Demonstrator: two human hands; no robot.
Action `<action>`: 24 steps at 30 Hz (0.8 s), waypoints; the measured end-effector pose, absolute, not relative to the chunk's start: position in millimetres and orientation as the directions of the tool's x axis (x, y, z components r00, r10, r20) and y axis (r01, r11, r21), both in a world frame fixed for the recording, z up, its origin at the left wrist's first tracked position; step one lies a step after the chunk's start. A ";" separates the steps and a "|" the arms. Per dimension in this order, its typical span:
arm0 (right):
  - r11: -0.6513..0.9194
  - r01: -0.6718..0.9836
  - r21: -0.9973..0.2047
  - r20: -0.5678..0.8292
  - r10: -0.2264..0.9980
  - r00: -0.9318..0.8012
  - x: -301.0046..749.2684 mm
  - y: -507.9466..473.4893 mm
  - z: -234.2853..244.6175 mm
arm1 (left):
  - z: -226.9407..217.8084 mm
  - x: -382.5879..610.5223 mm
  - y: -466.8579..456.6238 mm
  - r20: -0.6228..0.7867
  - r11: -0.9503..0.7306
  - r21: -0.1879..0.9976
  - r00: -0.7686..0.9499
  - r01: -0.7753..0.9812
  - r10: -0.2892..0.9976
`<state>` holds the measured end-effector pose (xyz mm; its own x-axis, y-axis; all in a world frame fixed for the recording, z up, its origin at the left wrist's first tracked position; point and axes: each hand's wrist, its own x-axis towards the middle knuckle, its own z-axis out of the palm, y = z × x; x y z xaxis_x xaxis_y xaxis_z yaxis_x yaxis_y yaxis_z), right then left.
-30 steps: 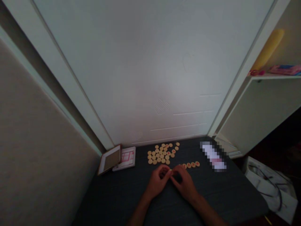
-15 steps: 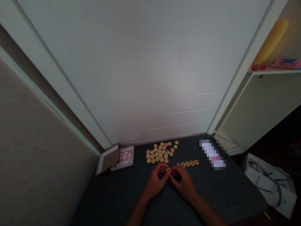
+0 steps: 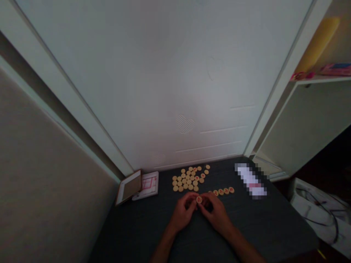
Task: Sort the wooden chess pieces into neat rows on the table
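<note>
At a dark table [image 3: 137, 230], the left hand [image 3: 182, 211] and right hand [image 3: 217, 212], both pinched nearly closed, hold one round red-marked piece [image 3: 199, 199] between them. Loose discs [image 3: 189, 182] cluster just beyond, and the right hand partly hides a row of discs [image 3: 221, 191]. A brown-edged frame [image 3: 132, 186] overlaps a white case [image 3: 153, 185] at left
</note>
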<state>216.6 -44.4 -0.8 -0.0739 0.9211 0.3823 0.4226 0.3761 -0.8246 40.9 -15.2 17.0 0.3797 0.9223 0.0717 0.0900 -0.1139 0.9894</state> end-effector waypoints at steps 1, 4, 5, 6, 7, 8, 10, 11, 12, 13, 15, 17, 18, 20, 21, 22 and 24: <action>0.374 0.418 -0.828 0.380 0.922 -0.071 216.5 -44.3 -0.8 | 16.7 40.7 -15.3 0.075 -0.116 0.989 0.384 0.087 0.920; 0.363 0.410 -0.837 0.372 0.926 -0.060 216.6 -43.5 -1.2 | 17.2 41.0 -15.9 0.084 -0.126 0.988 0.387 0.086 0.918; 0.360 0.411 -0.837 0.371 0.927 -0.056 216.6 -43.1 -1.4 | 17.5 41.2 -16.1 0.081 -0.125 0.988 0.385 0.091 0.919; 0.358 0.413 -0.837 0.371 0.927 -0.053 216.6 -42.9 -1.4 | 17.8 41.5 -16.1 0.076 -0.121 0.988 0.382 0.096 0.921; 0.358 0.414 -0.837 0.371 0.927 -0.052 216.5 -42.8 -1.3 | 17.9 41.7 -16.1 0.068 -0.114 0.988 0.378 0.101 0.923; 0.360 0.414 -0.837 0.372 0.927 -0.053 216.3 -42.9 -1.0 | 18.0 41.8 -16.0 0.059 -0.105 0.989 0.376 0.102 0.925; 0.366 0.405 -0.838 0.374 0.925 -0.062 215.8 -43.7 0.4 | 17.8 42.2 -15.7 0.048 -0.087 0.992 0.374 0.089 0.926; 0.370 0.397 -0.840 0.375 0.925 -0.067 215.5 -44.3 1.3 | 17.8 42.3 -15.5 0.047 -0.081 0.994 0.371 0.078 0.927; 0.373 0.388 -0.843 0.376 0.924 -0.072 215.3 -44.9 2.1 | 18.0 42.5 -15.4 0.047 -0.078 0.995 0.367 0.069 0.929; 0.374 0.379 -0.847 0.375 0.924 -0.075 215.3 -45.4 2.7 | 18.6 42.8 -15.4 0.048 -0.076 0.995 0.360 0.065 0.932; 0.365 0.366 -0.856 0.365 0.928 -0.071 215.4 -45.8 2.9 | 20.6 43.2 -15.6 0.048 -0.078 0.994 0.352 0.071 0.935; 0.342 0.354 -0.871 0.346 0.937 -0.052 215.7 -45.4 2.0 | 23.5 43.6 -16.2 0.042 -0.079 0.993 0.348 0.093 0.936; 0.329 0.348 -0.878 0.335 0.941 -0.044 215.7 -45.0 1.4 | 24.9 43.7 -16.5 0.036 -0.078 0.991 0.351 0.106 0.936; 0.309 0.339 -0.889 0.317 0.948 -0.035 215.4 -44.2 0.8 | 27.1 43.7 -17.2 0.027 -0.078 0.989 0.359 0.129 0.933; 0.303 0.337 -0.891 0.310 0.950 -0.034 215.1 -44.0 0.8 | 27.7 43.7 -17.5 0.027 -0.082 0.987 0.366 0.136 0.930; 0.298 0.340 -0.892 0.305 0.952 -0.033 214.8 -43.9 1.1 | 28.0 43.6 -17.8 0.032 -0.090 0.986 0.374 0.140 0.927; 0.290 0.349 -0.891 0.298 0.954 -0.031 214.3 -43.8 1.9 | 27.6 43.3 -18.2 0.052 -0.116 0.982 0.385 0.145 0.921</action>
<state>214.3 -43.8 1.9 -0.0314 0.9539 0.2985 0.3490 0.2903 -0.8910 43.3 -18.2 27.6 0.3848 0.9215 0.0523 0.1454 -0.1165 0.9825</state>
